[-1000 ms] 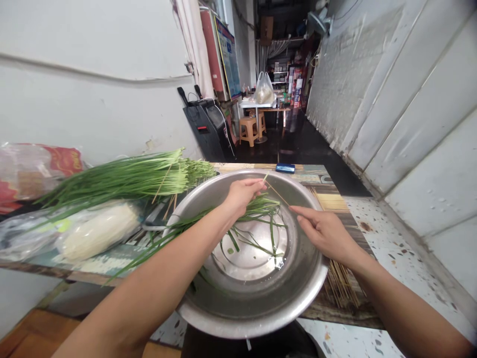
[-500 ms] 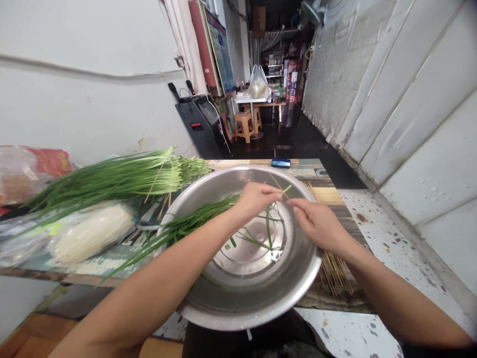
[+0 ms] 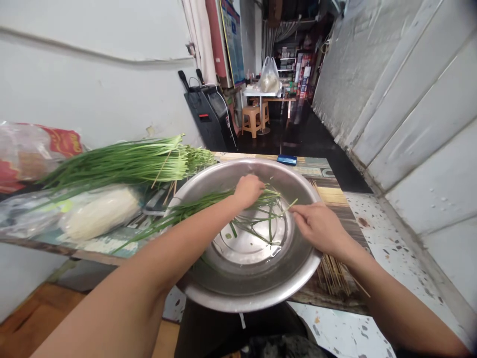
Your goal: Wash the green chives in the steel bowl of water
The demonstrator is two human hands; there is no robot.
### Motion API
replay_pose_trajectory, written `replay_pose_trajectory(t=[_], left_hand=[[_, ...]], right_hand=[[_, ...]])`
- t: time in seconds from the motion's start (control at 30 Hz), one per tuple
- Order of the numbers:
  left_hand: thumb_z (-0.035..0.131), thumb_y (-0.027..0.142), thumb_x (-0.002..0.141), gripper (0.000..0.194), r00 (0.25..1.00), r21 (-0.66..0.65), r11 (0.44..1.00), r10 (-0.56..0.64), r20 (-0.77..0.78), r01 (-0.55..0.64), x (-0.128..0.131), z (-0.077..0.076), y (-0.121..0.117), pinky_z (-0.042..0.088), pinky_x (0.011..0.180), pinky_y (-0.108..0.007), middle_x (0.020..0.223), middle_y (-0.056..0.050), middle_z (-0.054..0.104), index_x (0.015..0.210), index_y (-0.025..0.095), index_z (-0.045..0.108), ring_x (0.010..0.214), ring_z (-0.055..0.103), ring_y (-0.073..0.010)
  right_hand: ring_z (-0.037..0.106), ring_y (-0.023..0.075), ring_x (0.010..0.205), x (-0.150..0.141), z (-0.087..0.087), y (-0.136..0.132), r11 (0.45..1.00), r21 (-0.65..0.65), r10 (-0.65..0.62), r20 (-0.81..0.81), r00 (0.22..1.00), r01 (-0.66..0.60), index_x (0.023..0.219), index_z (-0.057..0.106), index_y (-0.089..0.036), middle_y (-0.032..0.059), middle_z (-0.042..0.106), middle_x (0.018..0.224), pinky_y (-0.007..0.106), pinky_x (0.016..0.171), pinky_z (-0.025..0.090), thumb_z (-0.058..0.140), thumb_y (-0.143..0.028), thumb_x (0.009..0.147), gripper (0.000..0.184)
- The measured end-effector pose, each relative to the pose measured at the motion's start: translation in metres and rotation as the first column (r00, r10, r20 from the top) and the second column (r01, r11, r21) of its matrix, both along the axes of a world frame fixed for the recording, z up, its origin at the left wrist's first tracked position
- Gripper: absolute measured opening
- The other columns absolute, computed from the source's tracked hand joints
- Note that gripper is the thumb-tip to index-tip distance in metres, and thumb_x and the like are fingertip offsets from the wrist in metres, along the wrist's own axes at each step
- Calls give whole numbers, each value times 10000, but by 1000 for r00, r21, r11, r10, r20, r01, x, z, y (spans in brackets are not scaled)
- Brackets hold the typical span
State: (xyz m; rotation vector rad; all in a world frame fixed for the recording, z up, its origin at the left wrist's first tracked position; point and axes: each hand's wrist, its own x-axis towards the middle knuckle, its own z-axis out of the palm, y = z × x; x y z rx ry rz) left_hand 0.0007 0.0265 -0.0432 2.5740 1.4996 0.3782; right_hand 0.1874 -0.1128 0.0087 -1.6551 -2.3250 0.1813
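Observation:
My left hand [image 3: 250, 191] is in the basin with its fingers curled at the cut ends of the loose garlic chives [image 3: 208, 203]; its fingertips are partly hidden. Over the basin's right rim, my right hand [image 3: 316, 223] pinches a thin bamboo skewer [image 3: 361, 287], whose lower end sticks out below the hand. A pale green chive stalk [image 3: 293, 203] shows at the skewer's tip. The wide steel basin [image 3: 242, 301] rests at the table edge above my lap, with a little water and several loose chive pieces at its bottom.
A large bunch of chives [image 3: 122, 161] lies left of the basin, behind a plastic-wrapped pale bundle [image 3: 100, 211]. More bamboo skewers [image 3: 333, 278] lie at the right on the wooden tabletop [image 3: 354, 233]. A blue object [image 3: 286, 159] sits behind the basin.
My left hand has left the skewer and moved down and left to the chives in the basin. My right hand keeps the skewer, now with its tip lower. The view has shifted slightly.

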Motion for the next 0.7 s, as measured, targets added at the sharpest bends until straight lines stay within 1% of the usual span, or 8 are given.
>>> replay_pose_trajectory(t=[0.07, 0.13, 0.27, 0.33, 0.43, 0.5, 0.57, 0.7], left_hand=[[557, 265, 813, 191, 997, 7, 998, -67, -37, 67, 9, -5, -4, 318, 826, -334, 926, -108, 666, 839, 209, 738, 950, 529, -252], [572, 250, 796, 170, 996, -37, 996, -78, -47, 77, 18, -9, -7, 311, 830, -347, 907, -112, 669, 821, 202, 734, 939, 538, -260], [595, 162, 739, 123, 999, -133, 991, 32, -18, -34, 31, -11, -5, 315, 836, -361, 838, -110, 680, 703, 177, 712, 888, 563, -262], [579, 156, 739, 127, 996, -155, 985, 78, 42, -71, 30, -7, -3, 337, 825, -348, 817, -88, 683, 683, 180, 691, 856, 573, -242], [539, 177, 771, 124, 956, -224, 971, 136, 261, -77, 22, 5, -3, 396, 726, -299, 763, -49, 677, 778, 194, 662, 730, 585, -186], [532, 188, 787, 112, 889, -316, 948, 165, 428, -24, 16, 13, -8, 418, 650, -268, 686, -30, 661, 828, 186, 636, 623, 574, -151], [550, 167, 783, 81, 793, -412, 910, 226, 566, 35, 13, 19, -15, 432, 605, -248, 627, -23, 641, 815, 160, 623, 554, 557, -124], [567, 64, 760, 75, 540, -598, 798, 471, 697, 76, 15, 21, -28, 450, 566, -226, 623, -39, 639, 785, 102, 626, 499, 536, -82]], right_hand=[[561, 188, 703, 0, -1, 0, 1000, -1, -2, 43, 999, 2, 842, 676, -197, 47, 661, 682, 277, 651, 326, 351, -223, 868, 326], [534, 179, 670, -1, -1, 1, 1000, -11, -15, 79, 997, 15, 799, 656, -193, 47, 644, 661, 273, 617, 295, 344, -219, 867, 320], [489, 168, 622, -1, -2, 1, 1000, 0, -21, 112, 993, 21, 746, 621, -179, 52, 604, 612, 278, 588, 246, 333, -221, 866, 316], [480, 162, 613, -1, -2, 2, 1000, 4, -19, 113, 993, 19, 740, 615, -173, 51, 599, 605, 279, 585, 234, 334, -221, 867, 312], [495, 163, 634, -1, -3, 1, 1000, 5, -31, 113, 993, 30, 789, 627, -173, 52, 622, 642, 275, 583, 227, 338, -219, 871, 304], [507, 167, 651, -2, -2, 1, 999, 2, -43, 114, 993, 43, 813, 630, -178, 53, 634, 666, 273, 583, 229, 339, -223, 875, 301], [514, 173, 663, -2, -2, 1, 998, -4, -57, 110, 992, 58, 810, 628, -182, 55, 638, 677, 273, 581, 231, 339, -227, 876, 301], [508, 175, 670, -4, -1, -1, 997, -10, -69, 79, 994, 70, 772, 621, -179, 58, 622, 654, 274, 575, 230, 332, -224, 876, 310]])
